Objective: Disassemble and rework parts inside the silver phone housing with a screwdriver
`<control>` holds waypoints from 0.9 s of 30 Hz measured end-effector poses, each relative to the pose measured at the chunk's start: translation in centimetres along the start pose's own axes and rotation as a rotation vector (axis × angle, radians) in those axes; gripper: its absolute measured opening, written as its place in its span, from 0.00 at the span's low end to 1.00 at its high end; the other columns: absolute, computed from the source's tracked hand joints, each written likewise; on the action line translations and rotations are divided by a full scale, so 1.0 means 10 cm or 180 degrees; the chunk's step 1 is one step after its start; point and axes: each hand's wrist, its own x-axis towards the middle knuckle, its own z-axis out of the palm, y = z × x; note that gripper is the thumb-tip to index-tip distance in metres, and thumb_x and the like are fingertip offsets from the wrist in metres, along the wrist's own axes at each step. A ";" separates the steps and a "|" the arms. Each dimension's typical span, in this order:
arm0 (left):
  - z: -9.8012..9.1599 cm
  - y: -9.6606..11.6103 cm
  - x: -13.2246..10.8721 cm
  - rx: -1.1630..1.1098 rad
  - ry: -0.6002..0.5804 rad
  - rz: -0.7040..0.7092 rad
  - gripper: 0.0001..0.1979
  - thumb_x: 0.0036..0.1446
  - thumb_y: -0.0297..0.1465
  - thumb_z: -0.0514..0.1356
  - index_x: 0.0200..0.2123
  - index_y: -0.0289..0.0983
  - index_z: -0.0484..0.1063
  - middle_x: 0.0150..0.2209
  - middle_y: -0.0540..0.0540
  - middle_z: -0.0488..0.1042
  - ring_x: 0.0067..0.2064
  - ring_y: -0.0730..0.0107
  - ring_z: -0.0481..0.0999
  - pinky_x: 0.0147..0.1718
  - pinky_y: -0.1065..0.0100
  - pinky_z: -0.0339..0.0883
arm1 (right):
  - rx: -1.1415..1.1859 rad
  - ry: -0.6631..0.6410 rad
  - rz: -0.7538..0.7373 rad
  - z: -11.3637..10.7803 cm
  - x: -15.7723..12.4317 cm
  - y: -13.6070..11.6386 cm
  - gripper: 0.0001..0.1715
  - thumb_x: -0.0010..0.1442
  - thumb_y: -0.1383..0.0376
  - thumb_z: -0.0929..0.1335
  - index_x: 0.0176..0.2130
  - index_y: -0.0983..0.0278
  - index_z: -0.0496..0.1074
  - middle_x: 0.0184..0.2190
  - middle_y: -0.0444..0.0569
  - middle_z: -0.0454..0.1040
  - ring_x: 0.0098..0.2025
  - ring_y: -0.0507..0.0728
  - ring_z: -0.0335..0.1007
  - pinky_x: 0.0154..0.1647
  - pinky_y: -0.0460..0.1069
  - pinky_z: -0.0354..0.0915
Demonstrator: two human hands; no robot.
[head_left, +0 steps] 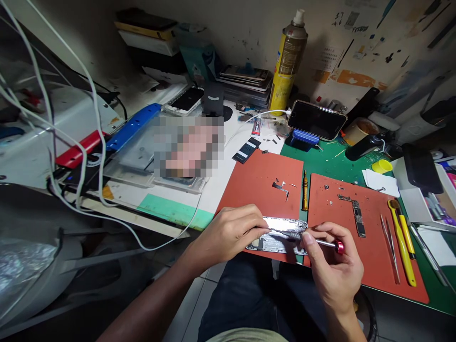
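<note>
1. Your left hand [233, 230] and right hand [337, 270] meet over a silver phone frame [281, 244], which lies above your lap at the near edge of an orange-red mat [249, 190].

2. Across the phone frame, your right thumb and fingers close around the red-capped handle of a screwdriver [294, 234], its tip pointing left.

3. At that tip, over the left part of the phone frame, your left thumb and forefinger pinch together; whether they grip the tip or some tiny part cannot be told.

4. For fine work like this, keep your right grip light and the shaft steady, and brace your left fingertips against the phone frame so the tip does not skid.

5. Mind the loose pieces: a flex cable [280, 187] sits beyond the phone frame, a logic board [357, 218] to its right.

6. Your fingers cover the point of contact, and part of the phone frame's left end disappears behind your left hand. Its screw holes are too small to make out; a pixelated patch [194, 147], beyond and left of it, conceals whatever lies there.
</note>
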 end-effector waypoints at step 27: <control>-0.02 0.03 0.02 0.0027 -0.0083 -0.0177 0.10 0.68 0.34 0.71 0.48 0.36 0.78 0.41 0.46 0.78 0.38 0.70 0.79 0.35 0.68 0.71 | 0.0003 -0.0133 0.0108 -0.02 0.04 0.04 0.14 0.64 0.62 0.78 0.47 0.61 0.76 0.31 0.44 0.81 0.29 0.53 0.79 0.31 0.47 0.76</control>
